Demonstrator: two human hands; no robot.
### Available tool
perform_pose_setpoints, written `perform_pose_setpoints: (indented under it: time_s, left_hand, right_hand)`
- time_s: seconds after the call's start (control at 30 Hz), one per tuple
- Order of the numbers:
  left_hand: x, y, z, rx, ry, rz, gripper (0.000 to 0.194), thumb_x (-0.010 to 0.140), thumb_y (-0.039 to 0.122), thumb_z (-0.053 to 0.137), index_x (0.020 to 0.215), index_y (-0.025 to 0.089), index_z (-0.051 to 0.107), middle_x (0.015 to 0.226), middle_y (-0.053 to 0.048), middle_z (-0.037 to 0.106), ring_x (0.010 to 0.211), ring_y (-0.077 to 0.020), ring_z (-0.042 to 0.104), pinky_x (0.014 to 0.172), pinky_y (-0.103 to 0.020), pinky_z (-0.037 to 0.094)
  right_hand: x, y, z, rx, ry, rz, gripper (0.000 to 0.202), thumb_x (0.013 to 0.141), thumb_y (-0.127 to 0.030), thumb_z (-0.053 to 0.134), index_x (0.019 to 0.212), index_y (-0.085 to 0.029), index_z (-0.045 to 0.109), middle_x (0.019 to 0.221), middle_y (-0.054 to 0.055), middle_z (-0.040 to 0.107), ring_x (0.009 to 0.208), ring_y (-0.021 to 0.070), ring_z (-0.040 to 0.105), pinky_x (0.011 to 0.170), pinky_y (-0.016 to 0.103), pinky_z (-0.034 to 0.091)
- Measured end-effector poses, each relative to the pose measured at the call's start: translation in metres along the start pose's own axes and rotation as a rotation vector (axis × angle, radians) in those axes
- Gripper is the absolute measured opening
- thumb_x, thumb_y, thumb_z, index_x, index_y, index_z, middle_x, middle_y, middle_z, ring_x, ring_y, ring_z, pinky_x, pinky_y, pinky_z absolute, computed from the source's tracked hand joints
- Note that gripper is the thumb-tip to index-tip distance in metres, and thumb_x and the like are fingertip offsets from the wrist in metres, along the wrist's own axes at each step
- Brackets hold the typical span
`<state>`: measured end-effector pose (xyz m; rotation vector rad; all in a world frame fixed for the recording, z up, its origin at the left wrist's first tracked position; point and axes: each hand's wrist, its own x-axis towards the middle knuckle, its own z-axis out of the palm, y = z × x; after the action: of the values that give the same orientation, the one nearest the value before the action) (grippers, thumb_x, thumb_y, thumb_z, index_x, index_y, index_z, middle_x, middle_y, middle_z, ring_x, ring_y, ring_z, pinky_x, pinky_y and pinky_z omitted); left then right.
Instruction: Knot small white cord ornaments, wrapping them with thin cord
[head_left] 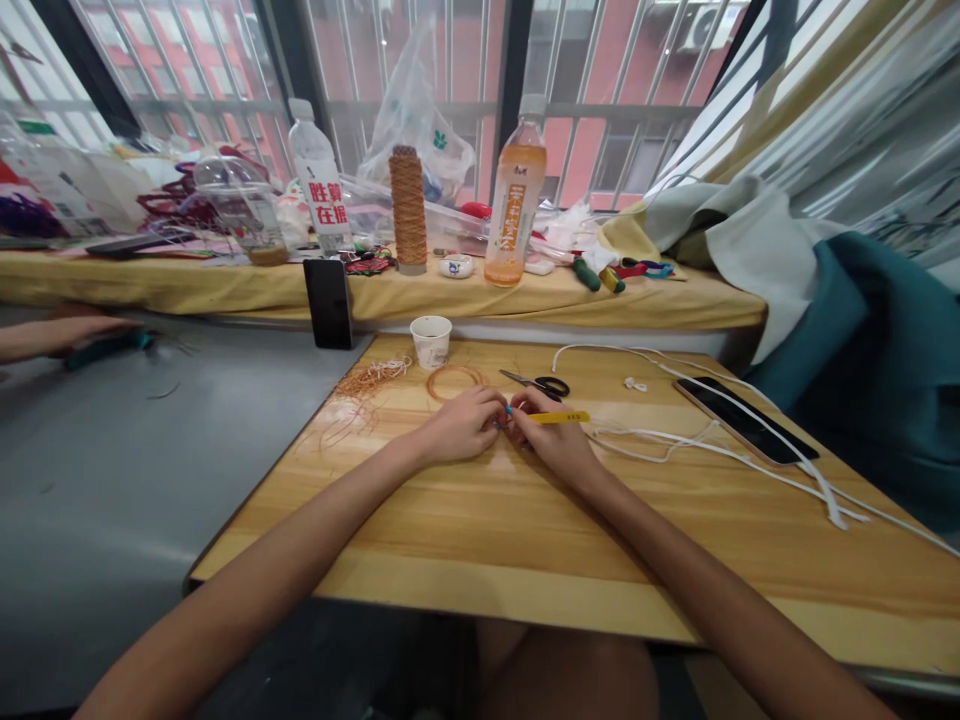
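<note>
My left hand (471, 422) and my right hand (553, 432) meet over the wooden board, fingertips nearly touching. From my right hand sticks a slim yellow tool (562, 417) with small dark lettering, lying across the fingers and pointing right; its working end is hidden. A small bright blue bit (508, 409) shows between the two hands. The fingers of my left hand are closed in a pinch on something small, mostly covered. Just behind the hands lie black-handled scissors (551, 386) and a ring of thin orange-brown cord (454, 368).
White cords (675, 437) trail right across the board (450, 540), past a phone (746, 420). At the back left stand a paper cup (431, 343) and a pile of thread scraps (367, 380). Bottles and a thread spool (408, 210) line the sill. Another person's hand (82, 328) is far left.
</note>
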<state>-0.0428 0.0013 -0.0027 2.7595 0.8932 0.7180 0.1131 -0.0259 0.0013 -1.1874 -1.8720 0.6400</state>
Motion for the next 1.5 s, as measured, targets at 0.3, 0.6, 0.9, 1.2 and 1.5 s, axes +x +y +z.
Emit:
perform_pose_setpoints:
  time_s: [0.3, 0.6, 0.9, 1.2, 1.5]
  left_hand:
    - [-0.001, -0.007, -0.008, -0.325, 0.132, -0.248, 0.027, 0.078, 0.022, 0.040, 0.100, 0.014, 0.055, 0.105, -0.007, 0.056, 0.097, -0.0158, 0.049, 0.085, -0.029, 0.038]
    - [0.000, -0.001, -0.007, -0.445, 0.120, -0.449, 0.018, 0.071, 0.026, 0.052, 0.080, 0.014, 0.063, 0.072, -0.001, 0.063, 0.065, -0.0118, 0.053, 0.060, -0.022, 0.040]
    - [0.001, 0.007, 0.003, -0.558, 0.230, -0.502, 0.016, 0.070, 0.020, 0.055, 0.084, 0.013, 0.060, 0.075, -0.003, 0.064, 0.069, -0.0121, 0.056, 0.062, -0.021, 0.043]
    - [0.001, 0.010, -0.002, -0.336, 0.109, -0.506, 0.019, 0.074, 0.023, 0.049, 0.080, 0.014, 0.065, 0.074, -0.003, 0.066, 0.070, -0.0148, 0.057, 0.064, -0.023, 0.040]
    - [0.000, 0.008, 0.003, -0.523, 0.124, -0.526, 0.020, 0.075, 0.025, 0.046, 0.078, 0.012, 0.062, 0.068, -0.002, 0.065, 0.067, -0.0127, 0.058, 0.064, -0.021, 0.042]
  right_hand:
    - [-0.002, -0.004, -0.008, -0.166, 0.051, -0.059, 0.011, 0.077, -0.027, 0.044, 0.071, -0.020, 0.051, 0.069, 0.001, 0.058, 0.063, 0.0138, 0.052, 0.059, 0.024, 0.037]
    - [-0.002, -0.005, -0.009, 0.037, 0.092, 0.025, 0.014, 0.075, -0.034, 0.048, 0.079, -0.020, 0.049, 0.074, 0.002, 0.057, 0.064, 0.0132, 0.053, 0.058, 0.024, 0.040]
    - [-0.001, -0.004, -0.008, -0.047, 0.114, 0.027, 0.009, 0.076, -0.028, 0.045, 0.076, -0.020, 0.050, 0.073, 0.001, 0.057, 0.065, 0.0133, 0.053, 0.058, 0.024, 0.039]
    - [-0.001, -0.007, -0.008, 0.035, 0.144, 0.074, 0.009, 0.075, -0.029, 0.047, 0.076, -0.020, 0.049, 0.069, 0.001, 0.057, 0.059, 0.0117, 0.053, 0.056, 0.023, 0.040]
    - [-0.001, -0.006, -0.007, 0.036, 0.155, 0.029, 0.007, 0.075, -0.024, 0.047, 0.073, -0.019, 0.049, 0.062, -0.002, 0.055, 0.052, 0.0098, 0.052, 0.051, 0.021, 0.040]
